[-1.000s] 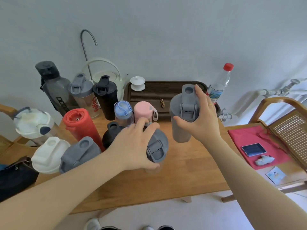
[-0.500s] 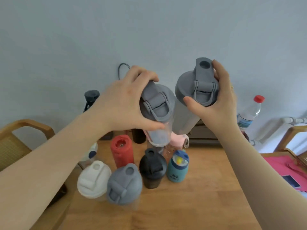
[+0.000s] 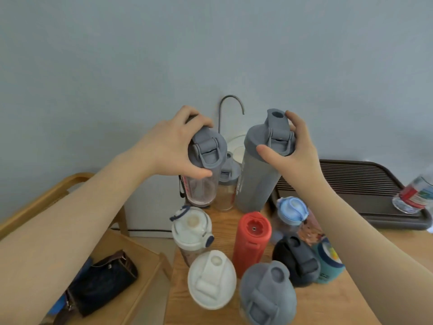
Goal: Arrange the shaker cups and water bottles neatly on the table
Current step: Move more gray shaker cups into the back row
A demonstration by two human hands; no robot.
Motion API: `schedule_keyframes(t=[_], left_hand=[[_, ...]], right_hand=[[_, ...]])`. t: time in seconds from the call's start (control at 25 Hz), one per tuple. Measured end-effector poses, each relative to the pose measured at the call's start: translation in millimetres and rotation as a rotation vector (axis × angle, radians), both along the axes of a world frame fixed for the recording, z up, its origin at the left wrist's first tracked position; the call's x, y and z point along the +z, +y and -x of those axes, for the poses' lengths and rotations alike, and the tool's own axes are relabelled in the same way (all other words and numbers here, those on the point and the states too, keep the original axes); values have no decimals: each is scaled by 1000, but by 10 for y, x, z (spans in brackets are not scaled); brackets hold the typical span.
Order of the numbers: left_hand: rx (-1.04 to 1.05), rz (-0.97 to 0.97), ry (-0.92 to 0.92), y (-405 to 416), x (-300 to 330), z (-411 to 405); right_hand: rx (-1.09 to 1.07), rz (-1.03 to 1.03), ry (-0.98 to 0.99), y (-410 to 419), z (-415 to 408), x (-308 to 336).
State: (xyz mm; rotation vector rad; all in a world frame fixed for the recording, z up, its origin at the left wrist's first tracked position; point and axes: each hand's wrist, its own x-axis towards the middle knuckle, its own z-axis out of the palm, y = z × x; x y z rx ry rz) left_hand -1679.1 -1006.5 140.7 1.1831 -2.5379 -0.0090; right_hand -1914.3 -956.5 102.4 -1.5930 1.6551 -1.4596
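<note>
My left hand (image 3: 173, 146) grips the grey lid of a clear shaker cup (image 3: 202, 184) at the back of the wooden table (image 3: 328, 306). My right hand (image 3: 293, 148) holds the lid of a tall grey shaker cup (image 3: 255, 184) beside it. Both cups stand upright at the table's far edge, with another clear shaker (image 3: 226, 191) between them. Closer to me stand a red bottle (image 3: 250, 242), two white-lidded shakers (image 3: 192, 231) (image 3: 210, 280), a grey-lidded shaker (image 3: 267, 299), a black shaker (image 3: 296, 261), a blue-lidded bottle (image 3: 290, 212) and a teal bottle (image 3: 328, 263).
A dark slatted tea tray (image 3: 365, 184) lies at the back right, with a plastic water bottle (image 3: 414, 198) on its right end. A wooden chair (image 3: 112, 249) at the left carries a dark bag (image 3: 100, 282). A curved metal spout (image 3: 230, 106) rises by the wall.
Both hands have carried their shakers from the air down to the back of the table, behind the other bottles. The camera has shifted left.
</note>
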Motion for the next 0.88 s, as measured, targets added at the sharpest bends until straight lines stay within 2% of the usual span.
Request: schedule_keyframes(t=[0.24, 0.4, 0.72, 0.88], left_hand=[[-149, -183, -198, -332, -548, -250], [-253, -240, -305, -520, -853, -239], [-320, -286, -438, -681, -1246, -231], [-358, -299, -384, -745, -1339, -257]], right_hand=[[229, -318, 243, -317, -324, -429], [295, -507, 415, -429, -420, -698], [373, -690, 570, -484, -507, -770], [401, -773, 611, -442, -498, -700]])
